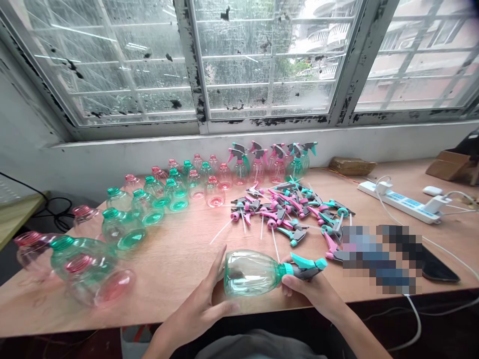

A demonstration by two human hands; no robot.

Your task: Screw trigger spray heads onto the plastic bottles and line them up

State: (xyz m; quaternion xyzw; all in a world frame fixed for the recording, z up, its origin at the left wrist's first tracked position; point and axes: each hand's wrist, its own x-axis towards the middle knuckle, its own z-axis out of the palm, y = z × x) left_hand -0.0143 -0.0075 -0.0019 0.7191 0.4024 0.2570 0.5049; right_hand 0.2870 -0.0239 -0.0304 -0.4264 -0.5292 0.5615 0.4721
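I hold a clear green plastic bottle [250, 272] on its side just above the near edge of the wooden table [179, 254]. My left hand [204, 301] cups its base, fingers spread around it. At the neck, my right hand [310, 290] grips the teal and grey spray trigger head [307, 266] fitted there. A pile of loose pink and teal trigger heads [292, 212] with white dip tubes lies just beyond. Several open green and pink bottles [149, 209] stand or lie to the left. Several finished spray bottles [273, 162] stand at the back by the wall.
A white power strip [398, 202] with plugs and cables lies at the right. A dark phone [437, 267] rests near the right front edge. Beside it is a blurred-out patch. A brown flat packet [354, 165] and a cardboard box [449, 164] sit at the back right under the window.
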